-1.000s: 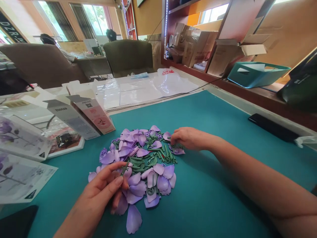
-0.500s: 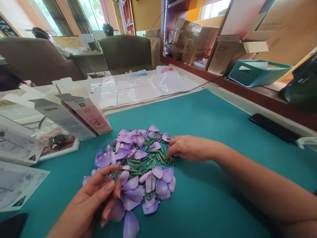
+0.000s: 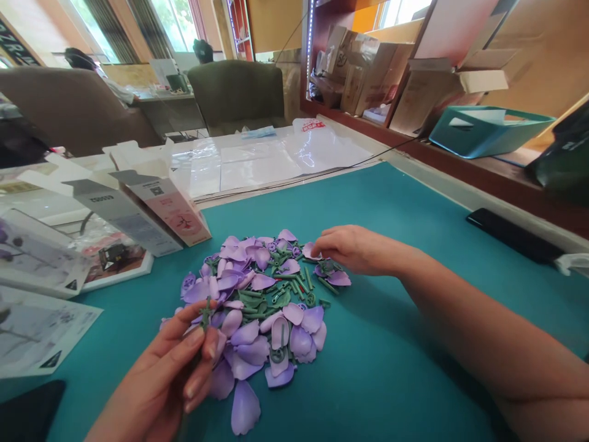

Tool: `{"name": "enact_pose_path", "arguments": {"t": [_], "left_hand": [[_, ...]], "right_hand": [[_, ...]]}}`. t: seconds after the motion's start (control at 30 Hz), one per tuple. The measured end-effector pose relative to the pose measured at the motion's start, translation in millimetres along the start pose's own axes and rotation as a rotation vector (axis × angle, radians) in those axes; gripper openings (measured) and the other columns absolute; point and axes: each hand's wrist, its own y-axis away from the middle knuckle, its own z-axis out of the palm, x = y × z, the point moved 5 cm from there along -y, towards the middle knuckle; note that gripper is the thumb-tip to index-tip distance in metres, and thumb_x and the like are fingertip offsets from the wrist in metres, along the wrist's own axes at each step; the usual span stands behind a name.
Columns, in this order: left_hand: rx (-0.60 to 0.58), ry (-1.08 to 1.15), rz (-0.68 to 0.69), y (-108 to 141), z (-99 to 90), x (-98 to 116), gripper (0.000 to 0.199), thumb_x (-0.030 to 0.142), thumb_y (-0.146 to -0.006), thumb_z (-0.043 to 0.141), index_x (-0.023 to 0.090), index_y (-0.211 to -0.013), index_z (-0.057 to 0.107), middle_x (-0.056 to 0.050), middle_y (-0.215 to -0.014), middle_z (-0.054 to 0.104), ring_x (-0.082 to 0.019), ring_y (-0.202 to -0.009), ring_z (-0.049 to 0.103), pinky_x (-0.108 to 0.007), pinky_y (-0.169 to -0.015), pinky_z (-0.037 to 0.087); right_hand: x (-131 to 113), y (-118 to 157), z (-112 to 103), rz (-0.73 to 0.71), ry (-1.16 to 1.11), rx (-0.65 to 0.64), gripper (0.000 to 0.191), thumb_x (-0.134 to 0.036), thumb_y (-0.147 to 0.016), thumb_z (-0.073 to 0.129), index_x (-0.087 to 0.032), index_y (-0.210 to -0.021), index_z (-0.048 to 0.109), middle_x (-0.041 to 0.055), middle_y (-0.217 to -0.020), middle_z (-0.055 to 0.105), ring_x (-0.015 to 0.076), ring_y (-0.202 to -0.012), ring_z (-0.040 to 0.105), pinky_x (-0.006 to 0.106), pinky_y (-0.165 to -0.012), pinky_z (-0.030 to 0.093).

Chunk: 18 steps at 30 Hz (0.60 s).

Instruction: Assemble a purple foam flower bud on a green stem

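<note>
While the left hand (image 3: 154,377) pinches a slim green plastic stem piece (image 3: 207,314) nearly upright between thumb and fingers, the right hand (image 3: 356,248) reaches over the far right edge of the heap, its fingers loosely curled. Nothing shows between those fingers, though from where I stand I can't tell whether they are closed on anything. The heap of lilac plastic petals (image 3: 251,351) and small green parts (image 3: 294,285) lies in the middle of the teal surface (image 3: 405,258), and the left hand sits against its near edge. Just under the right hand's fingertips, a lilac petal (image 3: 339,279) and a few green stems lie at the heap's edge. Another petal (image 3: 245,406) sits at the near edge, beside the left hand. To the left stand a pink-and-white carton (image 3: 172,209) and a grey carton (image 3: 131,218), with printed sheets (image 3: 41,331) lying nearer the edge. A black phone (image 3: 513,227) lies to the right, and a teal basket (image 3: 490,132) sits on a wooden shelf (image 3: 488,150) beyond it.
</note>
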Motion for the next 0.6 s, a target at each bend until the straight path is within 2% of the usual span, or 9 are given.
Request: {"name": "enact_pose_path", "arguments": {"t": [0.13,0.23,0.37,0.43,0.5,0.6], "left_hand": [[0.042,0.093,-0.039,-2.1,-5.1,-6.1,0.050,0.038,-0.053,0.087,0.031,-0.096,0.062,0.006,-0.061,0.056,-0.006,-0.041,0.034,-0.020,-0.036,0.028],[0.025,0.148,-0.014,-3.5,-6.4,-8.3,0.053,0.037,-0.057,0.085,0.029,-0.103,0.060,0.007,-0.063,0.054,-0.005,-0.041,0.033,-0.018,-0.035,0.027],[-0.008,0.222,-0.004,-1.3,-9.1,-9.6,0.053,0.032,-0.060,0.084,0.027,-0.106,0.058,0.008,-0.062,0.053,-0.004,-0.041,0.034,-0.017,-0.036,0.028],[-0.006,0.256,-0.012,-0.1,-11.4,-10.4,0.054,0.032,-0.059,0.085,0.026,-0.106,0.058,0.008,-0.061,0.052,-0.003,-0.040,0.035,-0.017,-0.036,0.027],[-0.014,0.282,-0.018,0.2,-13.0,-11.0,0.052,0.031,-0.060,0.085,0.026,-0.105,0.058,0.008,-0.061,0.053,-0.003,-0.040,0.035,-0.017,-0.036,0.027],[-0.039,0.315,-0.022,-1.7,-14.2,-12.0,0.047,0.032,-0.063,0.082,0.026,-0.104,0.058,0.008,-0.061,0.054,-0.003,-0.040,0.036,-0.017,-0.037,0.027]], "right_hand": [[-20.7,-15.3,-6.4,-0.063,-0.019,0.033,0.028,-0.015,-0.093,0.047,-0.022,-0.109,0.070,0.0052,-0.107,0.070,0.0187,-0.093,0.063,0.027,-0.076,0.043],[-46.6,-27.9,-1.0,-0.172,-0.019,0.050,0.030,-0.013,-0.093,0.047,-0.021,-0.111,0.070,0.0067,-0.105,0.069,0.0190,-0.093,0.062,0.029,-0.077,0.044],[-89.1,-42.3,24.6,-0.408,0.003,0.010,0.035,-0.005,-0.088,0.052,-0.019,-0.114,0.070,0.0092,-0.102,0.068,0.0190,-0.092,0.060,0.031,-0.081,0.044],[-104.4,-47.4,40.0,-0.495,0.047,-0.027,0.037,-0.004,-0.082,0.059,-0.019,-0.115,0.069,0.0109,-0.108,0.066,0.0206,-0.094,0.058,0.033,-0.084,0.044],[-111.3,-51.1,52.4,-0.530,0.088,-0.051,0.041,-0.008,-0.079,0.065,-0.020,-0.118,0.068,0.0121,-0.114,0.064,0.0222,-0.095,0.056,0.035,-0.085,0.044],[-108.3,-53.0,61.9,-0.533,0.091,-0.042,0.044,-0.012,-0.079,0.066,-0.021,-0.122,0.065,0.0120,-0.118,0.063,0.0235,-0.096,0.054,0.036,-0.084,0.044]]}}
